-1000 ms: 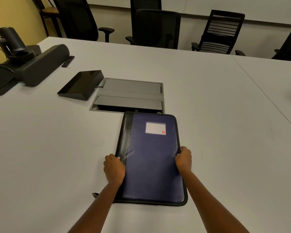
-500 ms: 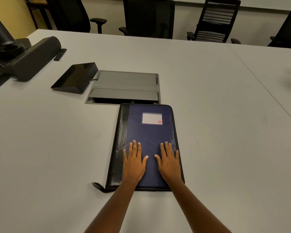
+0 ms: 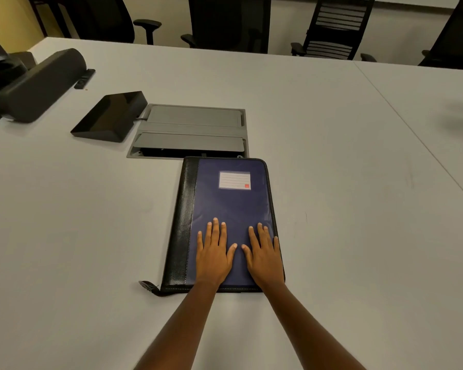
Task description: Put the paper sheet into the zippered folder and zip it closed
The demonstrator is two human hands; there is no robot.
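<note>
The zippered folder (image 3: 233, 204) lies closed and flat on the white table (image 3: 78, 236), blue cover up with a black spine on its left and a white label near its far end. A zipper tab (image 3: 148, 286) sticks out at its near left corner. My left hand (image 3: 215, 252) rests flat on the near half of the cover, fingers straight. My right hand (image 3: 263, 253) lies flat beside it, close to the folder's right edge. No paper sheet is visible.
A grey cable hatch (image 3: 191, 130) is set into the table just beyond the folder. A black wedge-shaped device (image 3: 110, 116) sits left of it, and a black speaker bar (image 3: 38, 84) at far left. Black office chairs (image 3: 227, 22) line the far side.
One second ago both hands gripped the folder's left and right edges. They then moved onto the cover and lie flat there now. The folder has stayed in place.
</note>
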